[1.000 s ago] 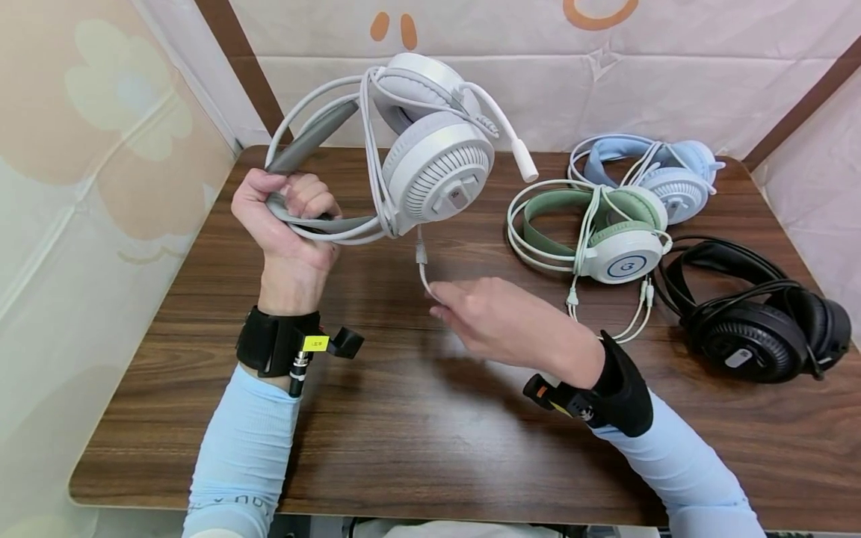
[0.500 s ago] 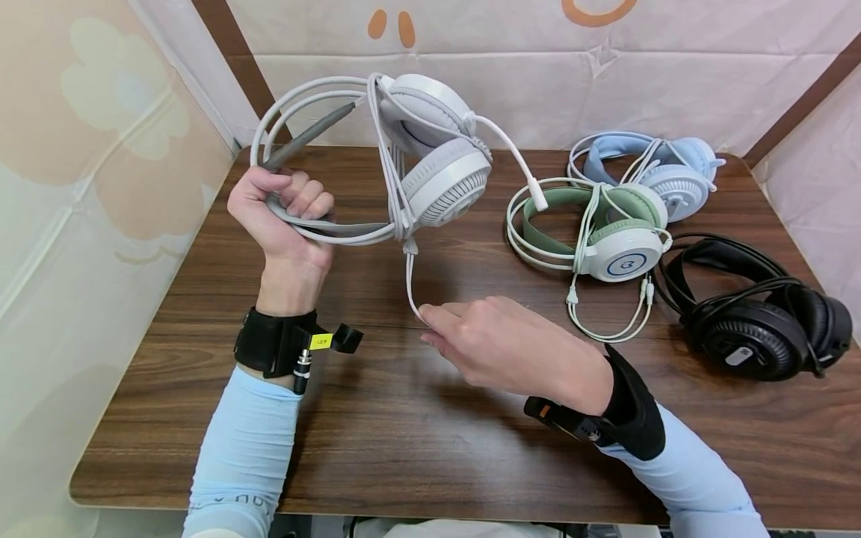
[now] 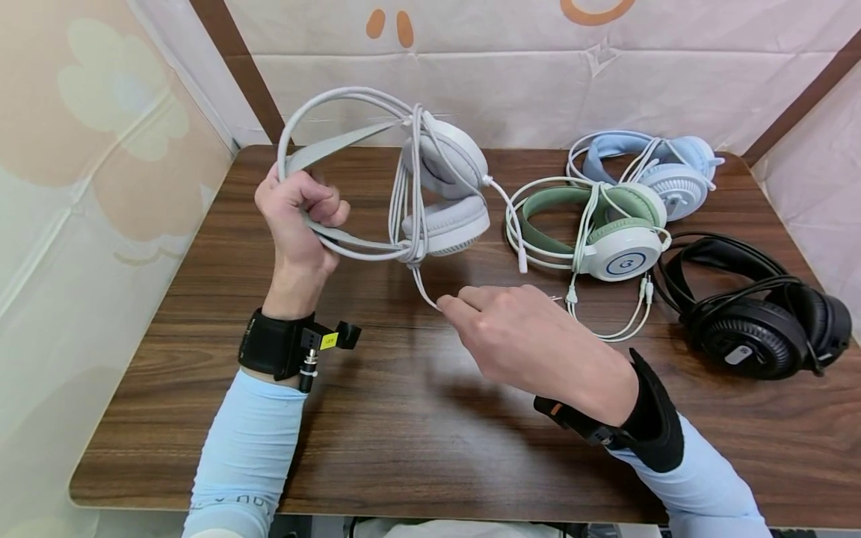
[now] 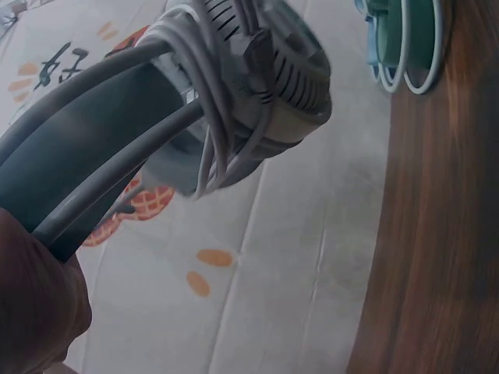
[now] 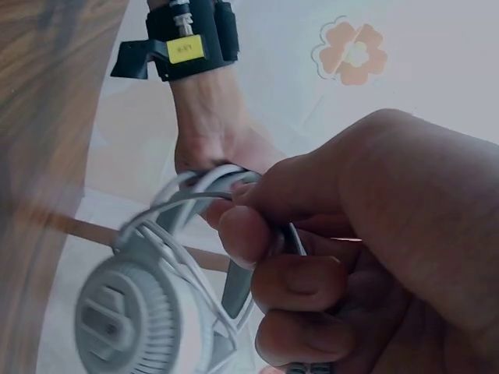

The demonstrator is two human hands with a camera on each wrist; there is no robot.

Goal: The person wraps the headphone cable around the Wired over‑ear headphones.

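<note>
Left hand (image 3: 299, 213) grips the headband of the white headset (image 3: 430, 187), raised above the table (image 3: 377, 418) at upper centre of the frame, while right hand (image 3: 531, 340) pinches its cable (image 3: 425, 288) just below the earcups, with green (image 3: 599, 228), blue (image 3: 662, 168) and black (image 3: 760, 314) headsets lying at right.

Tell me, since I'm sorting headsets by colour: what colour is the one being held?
White, with a grey inner band; the headset shows best in the head view.

The right hand (image 3: 531, 340) hides the cable (image 3: 425, 288) end it pinches.
</note>
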